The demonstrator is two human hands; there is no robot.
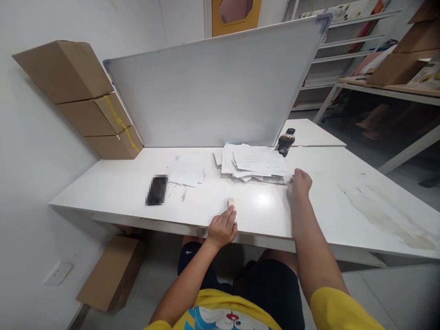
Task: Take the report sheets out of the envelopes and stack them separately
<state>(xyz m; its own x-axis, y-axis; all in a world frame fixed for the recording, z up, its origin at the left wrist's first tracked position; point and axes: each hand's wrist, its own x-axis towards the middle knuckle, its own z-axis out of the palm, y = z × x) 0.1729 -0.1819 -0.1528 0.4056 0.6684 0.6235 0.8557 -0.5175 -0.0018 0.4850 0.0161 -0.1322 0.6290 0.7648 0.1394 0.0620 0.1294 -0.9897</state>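
My left hand (222,228) rests at the near edge of the white table (323,215), fingers curled round the near end of a small cream stapler (231,203). My right hand (300,182) reaches forward with fingers bent, touching the right corner of a loose pile of white papers (252,163). A smaller stack of papers (188,169) lies to the left of that pile. A dark phone (156,189) lies flat further left.
A whiteboard (213,87) leans upright along the table's far edge. A dark bottle (286,141) stands behind the paper pile. Stacked cardboard boxes (85,101) sit at the far left, another box (110,272) on the floor. Shelving stands at the right.
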